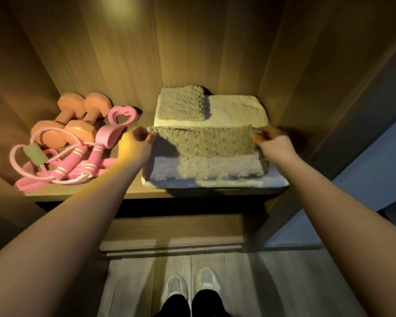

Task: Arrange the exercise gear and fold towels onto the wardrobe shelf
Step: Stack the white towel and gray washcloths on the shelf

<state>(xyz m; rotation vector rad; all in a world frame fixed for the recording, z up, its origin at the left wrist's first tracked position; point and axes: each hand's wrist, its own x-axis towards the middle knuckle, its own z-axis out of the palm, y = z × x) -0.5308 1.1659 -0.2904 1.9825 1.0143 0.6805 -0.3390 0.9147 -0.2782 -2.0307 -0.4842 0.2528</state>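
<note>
A grey-brown towel is held up by its two top corners over the right side of the wardrobe shelf. My left hand pinches the left corner and my right hand pinches the right corner. The towel's lower part lies on a larger pale towel spread at the shelf's front. Behind it sits a folded cream towel with a small folded grey-brown towel on top. On the shelf's left lie two pink dumbbells, a pink skipping rope and a pink heart-shaped resistance band.
Wooden wardrobe walls close in the shelf at the back, left and right. A lower shelf edge shows below. My shoes stand on the pale wood floor. A dark doorway lies to the right.
</note>
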